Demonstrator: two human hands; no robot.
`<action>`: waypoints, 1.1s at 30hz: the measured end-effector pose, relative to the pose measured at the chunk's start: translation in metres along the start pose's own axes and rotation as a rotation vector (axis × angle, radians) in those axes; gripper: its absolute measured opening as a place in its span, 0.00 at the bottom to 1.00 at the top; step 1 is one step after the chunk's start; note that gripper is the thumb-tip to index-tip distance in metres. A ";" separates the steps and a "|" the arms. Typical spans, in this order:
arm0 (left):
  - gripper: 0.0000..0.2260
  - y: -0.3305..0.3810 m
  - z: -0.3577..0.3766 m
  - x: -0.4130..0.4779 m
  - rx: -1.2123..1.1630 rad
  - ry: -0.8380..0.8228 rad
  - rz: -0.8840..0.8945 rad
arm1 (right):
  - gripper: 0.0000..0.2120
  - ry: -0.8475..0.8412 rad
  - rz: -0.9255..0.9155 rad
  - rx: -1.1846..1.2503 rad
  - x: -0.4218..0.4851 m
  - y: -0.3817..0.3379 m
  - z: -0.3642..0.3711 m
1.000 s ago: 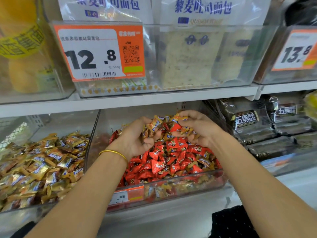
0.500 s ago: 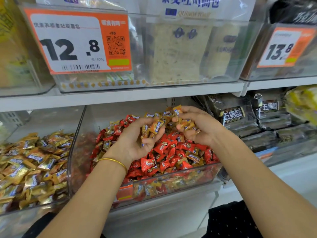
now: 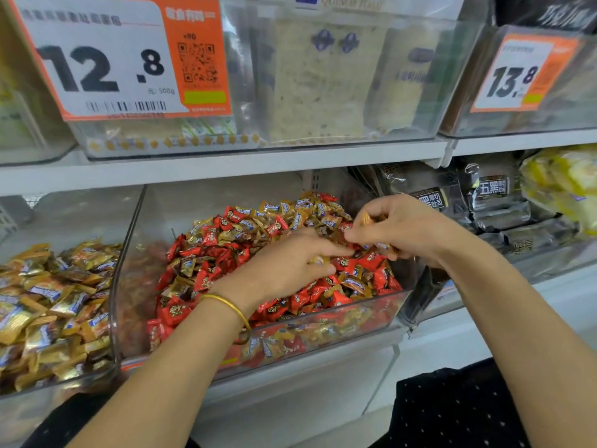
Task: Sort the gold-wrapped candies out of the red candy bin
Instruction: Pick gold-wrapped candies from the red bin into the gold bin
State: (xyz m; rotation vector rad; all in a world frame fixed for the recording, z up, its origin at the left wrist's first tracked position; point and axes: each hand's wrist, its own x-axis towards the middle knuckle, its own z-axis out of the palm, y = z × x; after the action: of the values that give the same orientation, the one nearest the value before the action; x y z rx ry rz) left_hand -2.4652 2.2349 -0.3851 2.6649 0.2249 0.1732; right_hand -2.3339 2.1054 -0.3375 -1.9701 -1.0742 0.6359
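My right grip (image 3: 410,227) is curled over the back right of the red bin (image 3: 135,302). Its fingers are closed round a few gold candies (image 3: 365,218), whose wrappers poke out by the thumb and under the palm. My left grip (image 3: 290,270) lies palm down on the heap with its fingers stretched toward the right one, the tips almost meeting it. A gold wrapper shows between thumb and forefinger, but I cannot tell whether I pinch it. The bracelet (image 3: 232,307) on that wrist sits just above the bin's front rim, and both my forearms cross that rim.

More gold candies are heaped along the back of the bin, mixed among the red candies (image 3: 210,253) that fill the front and left. The bin's clear left wall parts it from the gold bin (image 3: 38,405) just beside it, which is piled with gold wrappers. The shelf (image 3: 226,166) overhangs both bins, and there is open room between its underside and the heap. Dark packets (image 3: 491,195) lie close off my right wrist.
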 end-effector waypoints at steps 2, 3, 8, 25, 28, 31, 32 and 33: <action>0.17 0.000 0.008 0.004 0.226 -0.045 -0.035 | 0.07 -0.022 0.000 -0.220 -0.001 0.003 -0.001; 0.16 -0.001 0.009 0.004 0.282 -0.027 -0.058 | 0.06 -0.043 0.012 -0.315 -0.001 0.004 0.000; 0.12 -0.014 -0.005 -0.004 0.429 0.026 -0.257 | 0.23 -0.130 0.030 -0.708 0.004 0.012 0.011; 0.24 -0.022 0.005 0.042 0.356 -0.062 -0.138 | 0.27 -0.210 0.042 -0.961 0.014 0.010 0.034; 0.27 -0.023 0.006 0.041 0.431 -0.062 -0.127 | 0.30 -0.218 0.022 -0.983 0.014 0.013 0.034; 0.25 -0.022 0.005 0.036 0.451 -0.013 -0.085 | 0.12 -0.150 -0.021 -0.966 0.015 0.016 0.035; 0.23 -0.023 0.005 0.034 0.458 0.009 -0.061 | 0.15 -0.134 -0.017 -0.922 0.014 0.016 0.034; 0.21 -0.023 0.005 0.032 0.465 0.031 -0.033 | 0.19 -0.111 -0.020 -0.868 0.013 0.016 0.032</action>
State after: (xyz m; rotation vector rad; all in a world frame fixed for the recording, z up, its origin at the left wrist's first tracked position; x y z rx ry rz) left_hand -2.4363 2.2593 -0.3974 3.1187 0.3561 0.1674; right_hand -2.3433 2.1243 -0.3694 -2.6579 -1.6151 0.2710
